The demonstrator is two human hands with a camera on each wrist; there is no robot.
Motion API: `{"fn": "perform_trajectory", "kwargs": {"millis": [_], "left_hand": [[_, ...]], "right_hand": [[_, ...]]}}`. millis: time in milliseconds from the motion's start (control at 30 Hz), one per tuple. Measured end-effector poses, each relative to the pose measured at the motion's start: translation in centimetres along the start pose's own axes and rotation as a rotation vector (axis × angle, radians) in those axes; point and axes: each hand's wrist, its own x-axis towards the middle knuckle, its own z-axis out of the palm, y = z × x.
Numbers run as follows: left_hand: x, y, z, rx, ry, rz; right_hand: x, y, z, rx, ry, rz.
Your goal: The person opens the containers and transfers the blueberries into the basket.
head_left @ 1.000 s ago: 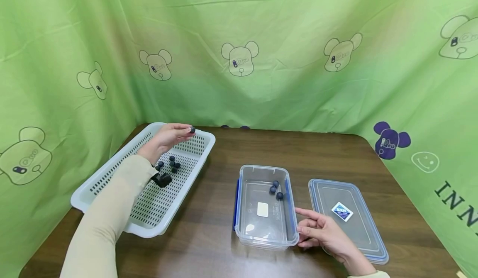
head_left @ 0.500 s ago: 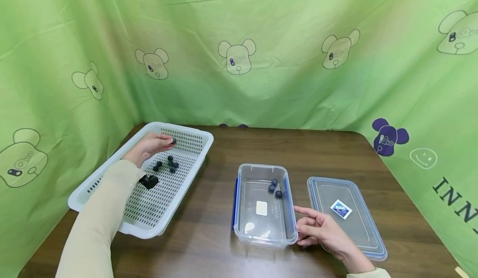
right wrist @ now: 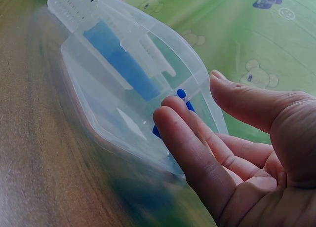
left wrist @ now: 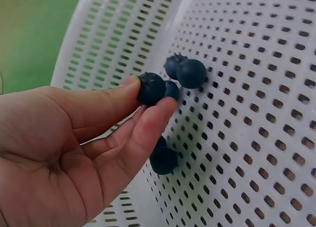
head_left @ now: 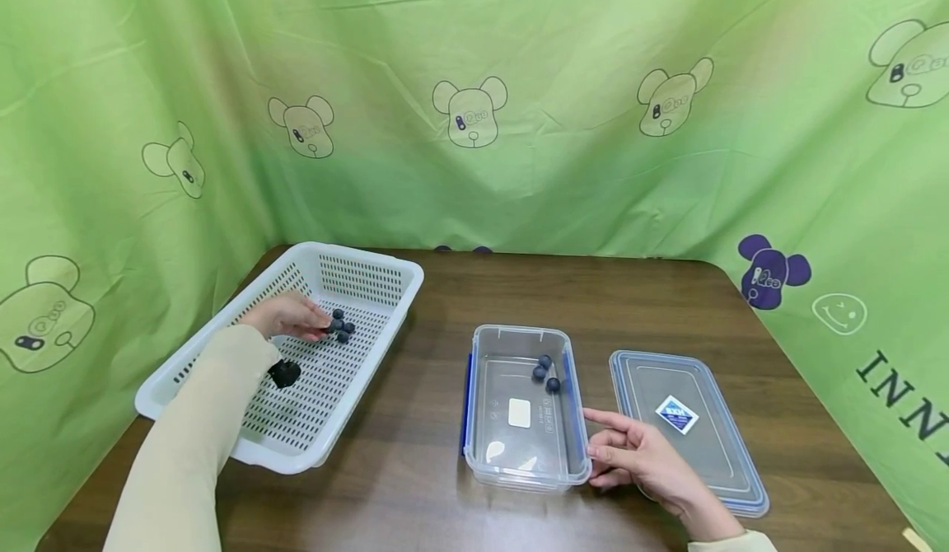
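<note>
In the head view my left hand (head_left: pixel 289 315) reaches down into the white perforated basket (head_left: pixel 371 383). Its thumb and fingertips pinch a blueberry (left wrist: pixel 151 89), seen up close in the left wrist view. Just beyond lie more loose blueberries (left wrist: pixel 191 73) on the basket floor, and one (left wrist: pixel 163 160) shows below the fingers. My right hand (head_left: pixel 641 461) rests its fingertips against the right side of a clear plastic container (head_left: pixel 493 465), fingers relaxed and holding nothing. Inside that container sit three blueberries (head_left: pixel 553 385).
A clear lid with a blue rim (head_left: pixel 689 371) lies on the brown wooden table (head_left: pixel 400 486) right of the container. Green printed curtain (head_left: pixel 563 181) hangs behind and at both sides. A black wrist camera (head_left: pixel 285 373) sits at my left cuff.
My left hand has come down from above the basket's far end toward the blueberries on its floor, still pinching a blueberry. The right hand keeps its place at the container.
</note>
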Motion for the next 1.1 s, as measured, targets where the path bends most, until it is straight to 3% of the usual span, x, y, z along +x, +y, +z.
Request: {"fn": "perform_trajectory", "kwargs": {"millis": [167, 367, 533, 700, 833, 1100], "left_hand": [[-0.1, -0.1, 0.5, 0.073, -0.007, -0.018], [0.2, -0.5, 0.9, 0.142, 0.035, -0.064], [0.2, -0.4, 0.7, 0.141, 0.039, -0.047], [-0.3, 0.1, 0.3, 0.102, 0.022, 0.004], [-0.5, 0.7, 0.1, 0.049, 0.003, 0.093], [-0.2, 3.5, 0.9, -0.048, -0.036, 0.220]], "right_hand": [[-0.1, 0.1, 0.0, 0.006, 0.000, 0.002], [-0.2, 0.2, 0.0, 0.016, -0.004, 0.004], [-0.2, 0.1, 0.1, -0.003, 0.003, 0.006], [-0.2, -0.1, 0.1, -0.033, 0.017, 0.016], [-0.2, -0.1, 0.2, -0.038, 0.018, 0.027], [-0.1, -0.2, 0.2, -0.057, 0.031, 0.028]]}}
